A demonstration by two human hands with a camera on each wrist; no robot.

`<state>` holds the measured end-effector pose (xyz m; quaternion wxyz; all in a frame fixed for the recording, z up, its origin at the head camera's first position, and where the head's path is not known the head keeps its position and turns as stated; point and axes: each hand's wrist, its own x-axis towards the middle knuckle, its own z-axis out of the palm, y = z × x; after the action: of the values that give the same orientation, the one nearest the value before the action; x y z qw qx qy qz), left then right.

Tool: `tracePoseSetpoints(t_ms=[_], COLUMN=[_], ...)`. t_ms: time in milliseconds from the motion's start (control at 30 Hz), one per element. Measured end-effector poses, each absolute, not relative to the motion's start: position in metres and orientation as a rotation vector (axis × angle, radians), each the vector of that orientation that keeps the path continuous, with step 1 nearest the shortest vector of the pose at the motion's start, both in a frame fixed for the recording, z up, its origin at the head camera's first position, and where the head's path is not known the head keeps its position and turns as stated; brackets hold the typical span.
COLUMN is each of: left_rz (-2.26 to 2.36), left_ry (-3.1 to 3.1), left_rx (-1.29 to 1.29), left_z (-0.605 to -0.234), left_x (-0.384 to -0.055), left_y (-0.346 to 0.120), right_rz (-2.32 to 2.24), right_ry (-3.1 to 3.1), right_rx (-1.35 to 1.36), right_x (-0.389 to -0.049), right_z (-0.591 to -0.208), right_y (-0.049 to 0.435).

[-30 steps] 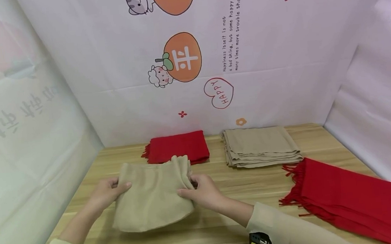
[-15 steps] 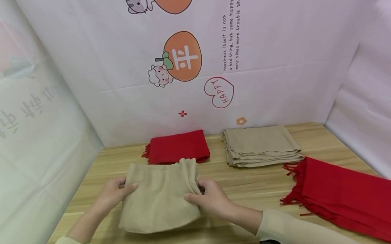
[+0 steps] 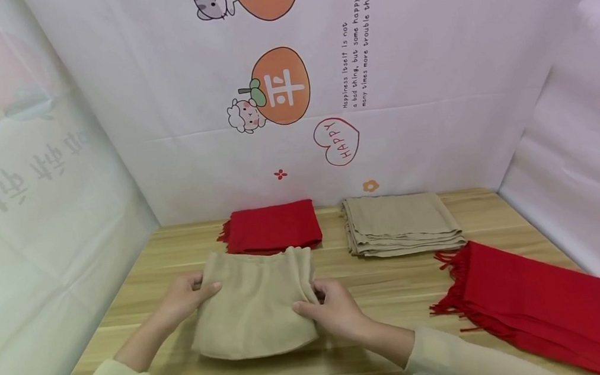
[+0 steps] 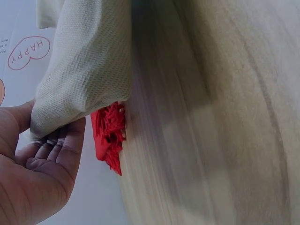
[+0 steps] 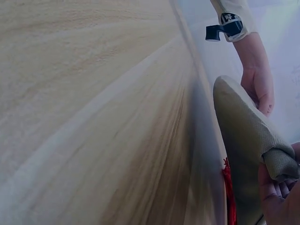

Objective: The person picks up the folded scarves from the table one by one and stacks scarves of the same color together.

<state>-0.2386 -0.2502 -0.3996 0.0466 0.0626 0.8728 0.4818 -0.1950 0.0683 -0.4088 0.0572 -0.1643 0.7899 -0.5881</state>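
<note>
A folded beige cloth (image 3: 254,310) is held up off the wooden table in the head view, its lower edge bulging toward the person. My left hand (image 3: 186,296) pinches its left side, thumb in front and fingers behind. At the other side my right hand (image 3: 338,312) grips the layered folds the same way. In the left wrist view the fingers (image 4: 70,147) curl under the edge of the cloth (image 4: 89,61). The right wrist view has the right hand (image 5: 281,206) holding a thick fold, with a gap between cloth and tabletop.
Behind the held cloth lies a folded red scarf (image 3: 273,225) with fringe. A folded beige cloth stack (image 3: 401,220) sits at the back right. A longer fringed red scarf (image 3: 545,297) covers the right side. White printed sheets (image 3: 408,142) wall three sides.
Both hands have carried the beige cloth to the right and slightly toward the person, keeping their grip. The red scarves and the beige stack have stayed where they were.
</note>
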Motion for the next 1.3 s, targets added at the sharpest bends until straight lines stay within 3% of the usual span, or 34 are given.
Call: tracePoseSetpoints(t_ms=[1300], left_rz=[1.41], left_ry=[2.646], left_rx=[0.237], left_z=[-0.422], left_x=[-0.245], left_y=[-0.237], right_rz=[-1.721], right_ry=[2.366], right_rx=[-0.294], right_x=[-0.194], right_z=[-0.439], right_y=[0.088])
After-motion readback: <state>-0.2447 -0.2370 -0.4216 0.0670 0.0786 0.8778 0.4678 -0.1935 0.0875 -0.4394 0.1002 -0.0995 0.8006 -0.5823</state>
